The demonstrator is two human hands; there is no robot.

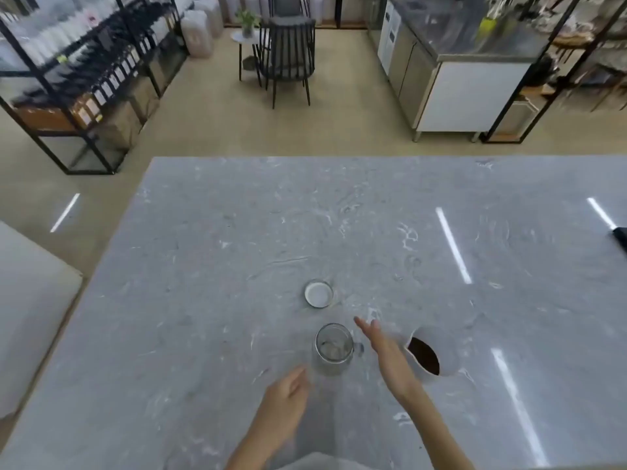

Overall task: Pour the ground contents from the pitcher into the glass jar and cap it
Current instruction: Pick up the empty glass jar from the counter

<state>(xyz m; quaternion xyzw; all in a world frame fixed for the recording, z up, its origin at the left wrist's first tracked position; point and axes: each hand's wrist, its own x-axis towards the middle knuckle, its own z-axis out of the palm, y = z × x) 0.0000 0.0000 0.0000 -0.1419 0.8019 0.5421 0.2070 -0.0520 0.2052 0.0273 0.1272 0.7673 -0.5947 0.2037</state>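
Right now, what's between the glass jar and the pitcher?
The right hand, open, hovers between the glass jar and the pitcher, in the head view.

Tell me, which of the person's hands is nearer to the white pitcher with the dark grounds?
Right. The right hand hovers open just left of the pitcher, between it and the glass jar. The left hand sits farther off, beyond the jar's near left side.
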